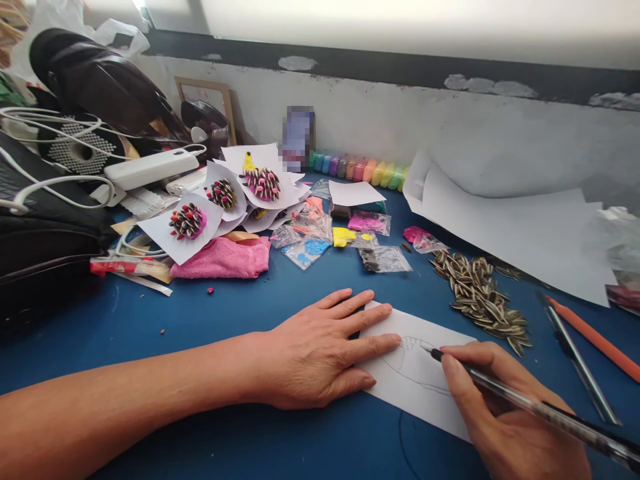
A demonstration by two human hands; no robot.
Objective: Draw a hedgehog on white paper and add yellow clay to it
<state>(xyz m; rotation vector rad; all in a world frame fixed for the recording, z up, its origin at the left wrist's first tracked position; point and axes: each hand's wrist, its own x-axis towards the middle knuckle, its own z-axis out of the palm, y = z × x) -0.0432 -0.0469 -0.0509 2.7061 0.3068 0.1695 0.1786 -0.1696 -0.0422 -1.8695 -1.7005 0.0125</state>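
My left hand (325, 353) lies flat with its fingers spread, the fingertips resting on the left part of a white paper sheet (400, 383). A rounded outline with short strokes along its upper edge is drawn on that sheet. Pinched in my right hand (515, 407) is a black and clear pen (525, 402), its tip at the drawn line near the top of the outline. Part of the sheet's right side is hidden under my right hand. Beyond the paper, to the right, lies a pile of striped sunflower seeds (483, 297).
Small bags of coloured clay (305, 250) lie mid-table. Papers bearing seed-studded clay figures (187, 221) rest beside a pink cloth (225, 258). At the right are an orange tool (595, 337), another pen (583, 367) and large white sheets (510, 220). A phone (299, 137) leans against the wall.
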